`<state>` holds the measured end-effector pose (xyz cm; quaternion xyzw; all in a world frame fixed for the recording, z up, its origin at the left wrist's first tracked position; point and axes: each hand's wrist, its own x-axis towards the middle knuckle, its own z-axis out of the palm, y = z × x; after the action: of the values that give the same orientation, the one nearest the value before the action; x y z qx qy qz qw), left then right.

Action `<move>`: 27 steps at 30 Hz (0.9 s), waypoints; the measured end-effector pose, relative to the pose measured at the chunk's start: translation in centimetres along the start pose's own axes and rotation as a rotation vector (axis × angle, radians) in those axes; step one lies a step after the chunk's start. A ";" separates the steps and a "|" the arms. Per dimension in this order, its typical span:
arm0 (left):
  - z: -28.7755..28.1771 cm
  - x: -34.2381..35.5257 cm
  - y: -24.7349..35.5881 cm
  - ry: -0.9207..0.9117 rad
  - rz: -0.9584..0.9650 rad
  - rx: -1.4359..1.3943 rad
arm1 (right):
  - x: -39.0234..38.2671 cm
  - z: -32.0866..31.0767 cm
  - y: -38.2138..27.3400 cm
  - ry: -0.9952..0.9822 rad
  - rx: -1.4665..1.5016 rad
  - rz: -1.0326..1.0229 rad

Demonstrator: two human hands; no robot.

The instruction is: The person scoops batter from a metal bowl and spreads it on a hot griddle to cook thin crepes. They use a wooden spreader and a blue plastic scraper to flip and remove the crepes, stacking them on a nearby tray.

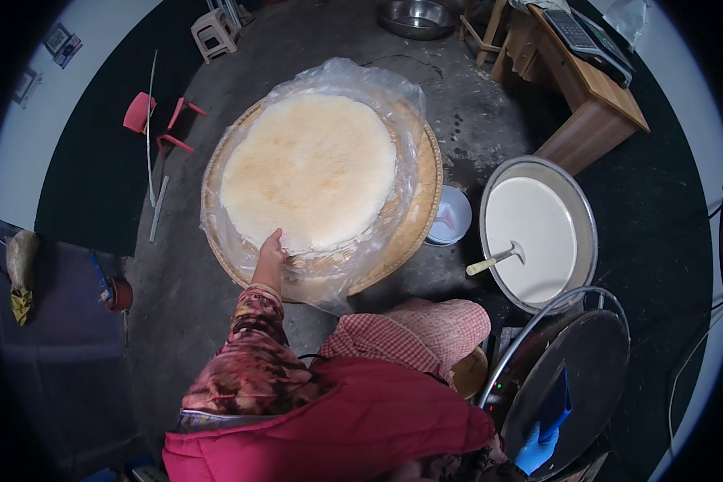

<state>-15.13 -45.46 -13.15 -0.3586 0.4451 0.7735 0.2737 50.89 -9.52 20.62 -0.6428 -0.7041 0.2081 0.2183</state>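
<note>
A broad stack of thin, round pale pancakes lies on clear plastic sheeting over a round woven tray. My bare left hand is at the stack's near edge, closed on the rim of a pancake; some of its fingers are hidden. At the lower right, my blue-gloved right hand grips a flat dark-blue scraper over a round black griddle. Part of that hand is cut off from sight by my sleeve.
Right of the tray, a large metal basin holds white batter with a ladle in it. A white bucket stands between them. Beyond are a wooden desk, a metal bowl, a plastic stool and a red chair.
</note>
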 end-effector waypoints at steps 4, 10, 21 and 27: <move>-0.3 0.0 0.7 0.044 -0.034 -0.050 | 0.2 0.3 -0.2 0.006 -0.046 -0.019; -1.2 -0.3 0.9 0.188 0.120 0.101 | -0.2 0.4 -0.7 -0.013 -0.017 0.014; -1.5 0.2 4.7 0.038 0.196 0.481 | -2.0 -0.4 -4.6 0.052 -0.102 0.216; 2.8 -2.5 5.6 0.522 0.450 0.891 | -2.1 -0.5 -2.6 0.150 -0.266 0.025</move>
<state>-18.70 -45.74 -7.42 -0.2840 0.8472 0.4359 0.1078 49.23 -11.86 22.44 -0.6884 -0.6992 0.0673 0.1806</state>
